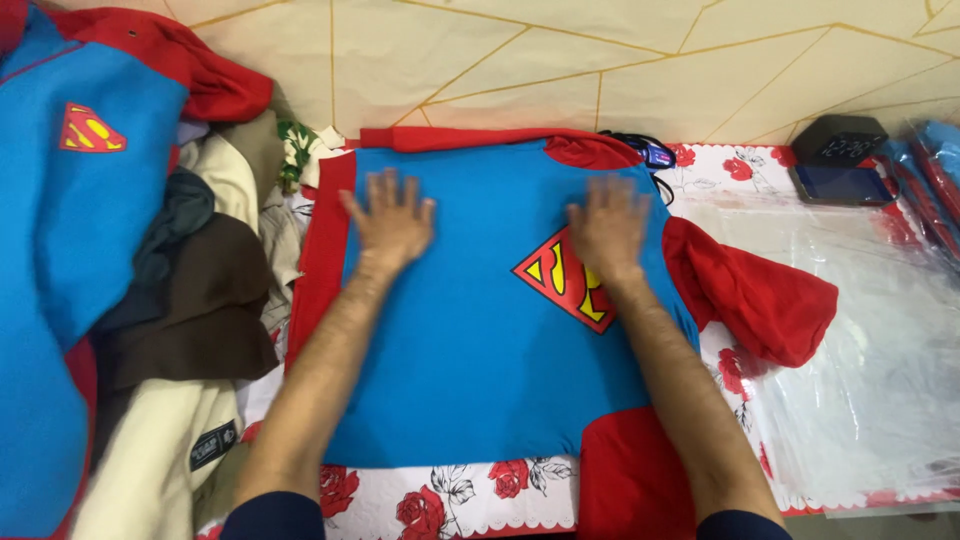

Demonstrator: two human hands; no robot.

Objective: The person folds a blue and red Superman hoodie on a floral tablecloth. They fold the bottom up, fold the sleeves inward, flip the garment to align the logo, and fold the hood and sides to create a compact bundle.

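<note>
A blue shirt [480,330] with red sleeves and a red-and-yellow chest emblem [565,280] lies flat on the table in front of me. My left hand [392,222] presses palm down on its upper left part, fingers spread. My right hand [607,228] rests flat on the upper right, partly covering the emblem, and looks blurred. One red sleeve [760,295] sticks out to the right. Neither hand grips anything.
A heap of clothes [190,290] lies at the left, with another blue and red shirt [70,220] on it. Clear plastic bags [860,330] cover the right side of the floral tablecloth [450,495]. A phone [842,184] and a dark box [838,139] sit at the back right.
</note>
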